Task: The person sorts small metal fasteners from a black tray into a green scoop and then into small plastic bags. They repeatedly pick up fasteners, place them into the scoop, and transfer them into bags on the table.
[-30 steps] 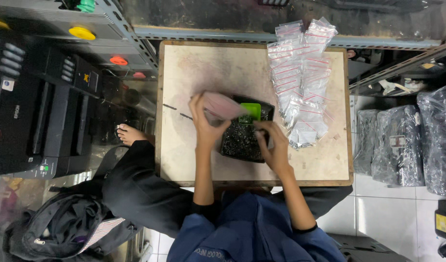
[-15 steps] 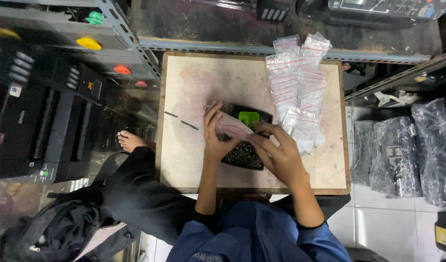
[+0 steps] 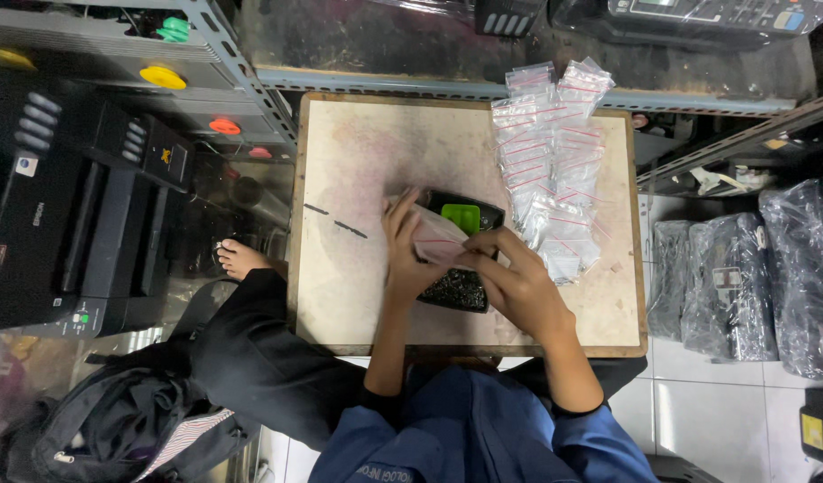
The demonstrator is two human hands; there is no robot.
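Observation:
Both my hands hold a small clear zip bag [image 3: 436, 240] over a black tray [image 3: 459, 288] filled with small dark parts. My left hand [image 3: 404, 250] grips the bag's left side, fingers pointing up. My right hand [image 3: 514, 284] pinches the bag's right edge. A green scoop [image 3: 461, 216] lies at the tray's far end. The tray sits near the middle of a small worn wooden table [image 3: 358, 179]. To the right of my hands lies a long pile of several filled zip bags [image 3: 550, 170] with red seal lines.
A black printer [image 3: 72, 215] stands left of the table, with metal shelving [image 3: 188, 54] behind it. Black wrapped bundles [image 3: 751, 277] lie on the tiled floor at right. A dark backpack [image 3: 98, 429] sits at lower left. A bare foot [image 3: 241, 259] rests beside the table.
My hands lifted the bag up off the tray and drew closer together on it; my right hand moved from the tray's edge onto the bag. The view shifted slightly.

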